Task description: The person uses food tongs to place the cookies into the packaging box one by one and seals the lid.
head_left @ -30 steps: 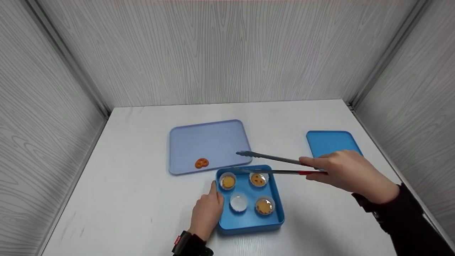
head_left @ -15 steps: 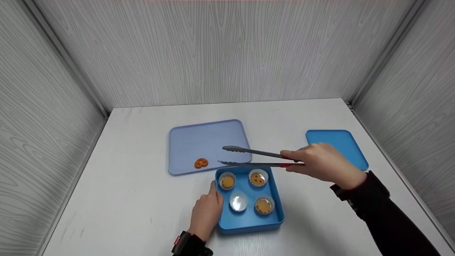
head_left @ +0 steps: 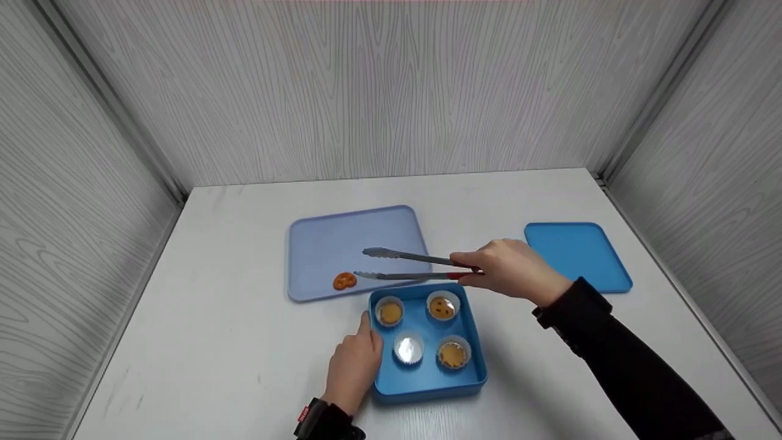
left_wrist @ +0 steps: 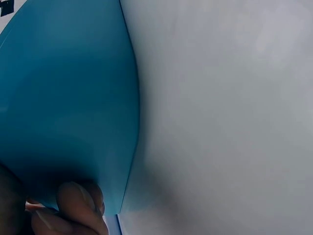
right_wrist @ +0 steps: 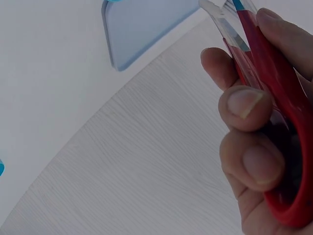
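Beyond the box [head_left: 427, 384], our right hand [head_left: 510, 269] is holding the parted tongs [head_left: 397, 276] near the pretzel [head_left: 344, 281] lying on the tray [head_left: 330, 244]; our left hand [head_left: 353, 366] is, seemingly, gripping the box's left wall.

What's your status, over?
Right hand: holds red-handled metal tongs, tips apart. Left hand: touches blue rounded-corner box. Brown pretzel-shaped piece: on pale-blue rectangular tray, near one tip, contact unclear. Nothing visibly in the way.

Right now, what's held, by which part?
Tongs, by the red handles, in the right hand; left hand touches the blue box at its left, grip unclear.
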A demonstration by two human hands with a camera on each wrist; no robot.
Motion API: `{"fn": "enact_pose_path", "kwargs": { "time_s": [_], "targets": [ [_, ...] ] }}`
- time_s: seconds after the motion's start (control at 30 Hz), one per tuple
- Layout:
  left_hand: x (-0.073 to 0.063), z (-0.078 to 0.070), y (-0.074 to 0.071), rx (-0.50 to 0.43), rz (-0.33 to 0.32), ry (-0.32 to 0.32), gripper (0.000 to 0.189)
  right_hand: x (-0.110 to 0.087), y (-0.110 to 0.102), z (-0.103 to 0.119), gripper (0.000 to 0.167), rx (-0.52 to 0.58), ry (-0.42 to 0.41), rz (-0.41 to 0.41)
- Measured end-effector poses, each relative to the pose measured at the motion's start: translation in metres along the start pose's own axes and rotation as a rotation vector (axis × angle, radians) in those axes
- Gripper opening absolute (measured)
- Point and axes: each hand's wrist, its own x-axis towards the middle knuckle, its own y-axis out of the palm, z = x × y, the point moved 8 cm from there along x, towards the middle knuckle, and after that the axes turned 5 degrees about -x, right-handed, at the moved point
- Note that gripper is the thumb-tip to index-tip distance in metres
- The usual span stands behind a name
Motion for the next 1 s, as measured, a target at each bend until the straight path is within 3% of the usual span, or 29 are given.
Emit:
{"fn": "enact_pose_path", "kwargs": {
  "time_s": [0.4,0.67,1.0],
  "targets": [
    [0.001,0.0,0.002,-0.004,0.013,-0.016,0.053,0.026,0.029,0.001,0.023,0.052,0.022,0.068],
    [-0.001,0.0,0.0,-0.021,-0.043,0.047,0.052,0.04,0.043,0.006,0.015,0.027,-0.022,0.072],
    [0.0,0.001,0.0,-0.034,-0.014,0.02,0.053,0.049,0.051,0.006,0.016,0.036,0.017,0.127]
  ]
}}
